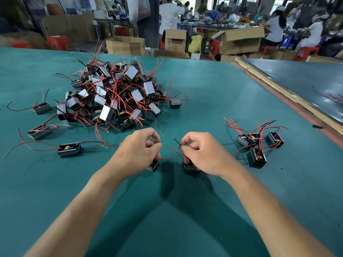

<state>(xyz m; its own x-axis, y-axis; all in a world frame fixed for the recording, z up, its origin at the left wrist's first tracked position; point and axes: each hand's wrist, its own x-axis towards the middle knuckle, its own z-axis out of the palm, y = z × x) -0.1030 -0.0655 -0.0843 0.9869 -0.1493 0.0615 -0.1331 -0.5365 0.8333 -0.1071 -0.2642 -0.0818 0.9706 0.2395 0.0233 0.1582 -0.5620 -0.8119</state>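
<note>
Two small black box-shaped modules with red and black wires stand on the green table in front of me. My left hand (138,152) curls over the left module (154,166) and pinches its wires. My right hand (199,152) does the same over the right module (189,166), with a black wire and a red wire sticking out between its fingers. Most of each module is hidden under the hand. A big heap of the same modules (115,97) lies at the back left. A small group of modules (257,145) sits to the right.
Loose single modules (69,149) lie left of my hands on the green table (176,219). A wooden strip (289,93) borders the table at the right. Cardboard boxes (241,40), red stools and several people fill the workshop behind.
</note>
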